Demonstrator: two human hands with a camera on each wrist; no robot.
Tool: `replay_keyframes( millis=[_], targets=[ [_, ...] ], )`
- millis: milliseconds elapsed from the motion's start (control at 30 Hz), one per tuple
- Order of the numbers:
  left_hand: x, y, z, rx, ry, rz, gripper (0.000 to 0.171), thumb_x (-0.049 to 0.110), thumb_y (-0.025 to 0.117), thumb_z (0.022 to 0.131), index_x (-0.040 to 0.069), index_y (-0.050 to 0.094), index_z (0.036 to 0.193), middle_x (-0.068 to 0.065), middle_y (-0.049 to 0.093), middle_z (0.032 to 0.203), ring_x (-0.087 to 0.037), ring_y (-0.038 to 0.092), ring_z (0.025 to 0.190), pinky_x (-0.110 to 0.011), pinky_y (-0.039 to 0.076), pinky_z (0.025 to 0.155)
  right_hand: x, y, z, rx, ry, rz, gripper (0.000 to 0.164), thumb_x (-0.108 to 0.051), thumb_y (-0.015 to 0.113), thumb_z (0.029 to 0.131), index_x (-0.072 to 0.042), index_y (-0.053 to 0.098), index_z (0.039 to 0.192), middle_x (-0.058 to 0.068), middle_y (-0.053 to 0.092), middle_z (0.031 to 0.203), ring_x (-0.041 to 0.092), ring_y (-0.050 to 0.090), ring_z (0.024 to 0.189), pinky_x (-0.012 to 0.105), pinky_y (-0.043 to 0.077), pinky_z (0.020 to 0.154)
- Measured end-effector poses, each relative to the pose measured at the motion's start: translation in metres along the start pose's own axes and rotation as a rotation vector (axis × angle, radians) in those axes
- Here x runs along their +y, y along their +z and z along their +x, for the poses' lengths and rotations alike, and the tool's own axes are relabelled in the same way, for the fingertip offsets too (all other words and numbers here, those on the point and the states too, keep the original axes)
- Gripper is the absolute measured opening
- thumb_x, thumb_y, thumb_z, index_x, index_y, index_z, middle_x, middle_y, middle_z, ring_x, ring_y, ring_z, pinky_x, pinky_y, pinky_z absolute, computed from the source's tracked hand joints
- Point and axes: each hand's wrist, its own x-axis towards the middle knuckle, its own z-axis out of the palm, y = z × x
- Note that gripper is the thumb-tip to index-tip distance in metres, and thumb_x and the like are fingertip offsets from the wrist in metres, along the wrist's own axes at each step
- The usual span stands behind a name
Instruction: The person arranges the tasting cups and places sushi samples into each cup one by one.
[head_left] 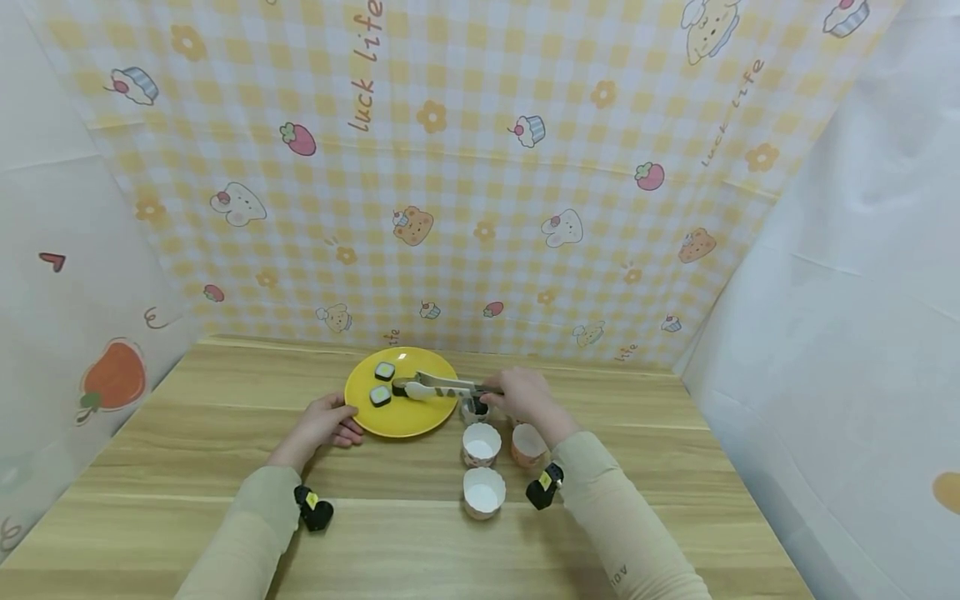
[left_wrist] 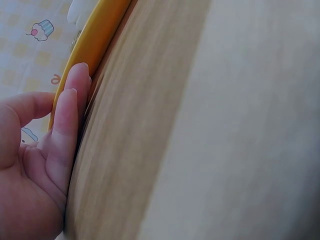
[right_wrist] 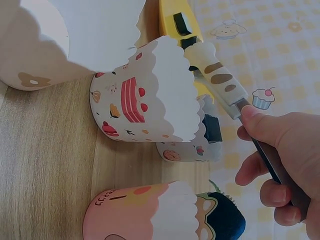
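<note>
My left hand [head_left: 322, 423] pinches the left rim of a round yellow plate [head_left: 401, 425], thumb above and fingers beneath. Two sushi rolls [head_left: 380, 396] with white rice and black wrap lie on the plate. A third sushi roll [head_left: 398, 389] sits at the tips of the tongs [head_left: 450, 389], partly covered by them; I cannot tell whether they grip it. My right hand [head_left: 525, 396] holds the tongs by their metal handle, over the plate's right edge. Below the tongs, a paper baking cup [right_wrist: 187, 151] contains a dark-wrapped sushi piece [right_wrist: 213, 128].
Two white-lined paper cups [head_left: 482, 446] stand in line in front of the filled one. Beside them is a pink paper cup [head_left: 528, 445], with a dark piece [right_wrist: 225, 222] behind it. A checked cloth [head_left: 487, 275] hangs at the table's back edge.
</note>
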Motion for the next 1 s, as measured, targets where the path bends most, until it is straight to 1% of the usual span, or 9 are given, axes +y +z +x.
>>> replay_keyframes(
  millis=[100,200,333,433,533,633,833,900,1000],
  targets=[
    [-0.001,0.000,0.001,0.000,0.002,0.001,0.042,0.008,0.043,0.099,-0.012,0.032,0.134,-0.011,0.065,0.074,-0.020,0.067,0.062,-0.030,0.056,0.055,0.000,-0.001,-0.002,0.001,0.001,-0.009,0.030,-0.039,0.064,0.091,-0.023,0.071,0.115,-0.005,0.069,0.108,0.014,0.064,0.093,0.033,0.051,0.071],
    [-0.002,0.000,0.001,-0.001,0.003,0.002,0.042,0.008,0.043,0.099,-0.012,0.032,0.134,-0.011,0.065,0.074,-0.020,0.067,0.062,-0.030,0.056,0.055,0.000,-0.001,-0.003,0.008,-0.008,-0.007,0.030,-0.039,0.064,0.091,-0.022,0.072,0.114,-0.005,0.069,0.107,0.014,0.064,0.091,0.033,0.051,0.066],
    [-0.002,0.000,0.002,-0.001,0.007,0.000,0.044,0.008,0.043,0.099,-0.013,0.031,0.135,-0.011,0.065,0.073,-0.020,0.067,0.062,-0.030,0.056,0.055,0.000,-0.001,-0.004,0.015,-0.011,-0.006,0.027,-0.039,0.065,0.090,-0.023,0.073,0.110,-0.006,0.070,0.101,0.012,0.062,0.082,0.029,0.047,0.059],
    [-0.002,0.000,0.002,0.000,0.009,-0.001,0.045,0.008,0.043,0.099,-0.013,0.030,0.136,-0.011,0.065,0.073,-0.020,0.067,0.062,-0.030,0.056,0.055,0.001,0.000,-0.003,0.015,-0.008,-0.008,0.023,-0.038,0.065,0.090,-0.025,0.074,0.106,-0.008,0.070,0.094,0.009,0.058,0.072,0.026,0.042,0.054],
    [-0.002,0.000,0.001,0.001,0.008,0.000,0.045,0.008,0.043,0.099,-0.013,0.029,0.136,-0.011,0.065,0.073,-0.020,0.067,0.062,-0.030,0.056,0.055,0.002,0.000,-0.004,0.017,-0.010,-0.008,0.022,-0.038,0.065,0.090,-0.025,0.074,0.105,-0.009,0.069,0.090,0.008,0.053,0.066,0.026,0.040,0.051],
    [-0.001,0.000,0.001,0.003,0.003,0.001,0.045,0.008,0.043,0.099,-0.013,0.029,0.137,-0.011,0.065,0.073,-0.020,0.067,0.062,-0.030,0.056,0.055,0.004,0.001,-0.005,0.023,-0.013,-0.004,0.026,-0.038,0.065,0.090,-0.022,0.074,0.108,-0.007,0.070,0.093,0.009,0.055,0.068,0.026,0.040,0.051],
    [0.000,0.001,0.000,0.004,0.003,0.005,0.047,0.008,0.043,0.099,-0.013,0.028,0.138,-0.011,0.065,0.074,-0.020,0.067,0.062,-0.030,0.056,0.055,0.006,0.001,-0.008,0.050,-0.033,0.003,0.029,-0.038,0.065,0.090,-0.018,0.073,0.110,-0.003,0.071,0.098,0.014,0.063,0.081,0.029,0.047,0.060],
    [0.000,0.001,0.000,0.004,0.003,0.004,0.046,0.008,0.043,0.099,-0.013,0.028,0.138,-0.011,0.065,0.073,-0.020,0.067,0.062,-0.030,0.056,0.055,0.006,0.001,-0.010,0.060,-0.037,0.005,0.029,-0.038,0.065,0.090,-0.018,0.073,0.110,-0.003,0.071,0.098,0.013,0.064,0.080,0.029,0.048,0.061],
    [0.000,0.001,0.000,0.004,0.003,0.002,0.045,0.008,0.043,0.099,-0.013,0.029,0.137,-0.010,0.065,0.073,-0.019,0.067,0.061,-0.030,0.056,0.054,0.007,0.001,-0.011,0.074,-0.037,0.010,0.029,-0.038,0.066,0.090,-0.019,0.073,0.110,-0.003,0.071,0.097,0.011,0.063,0.076,0.029,0.048,0.060]
  ],
)
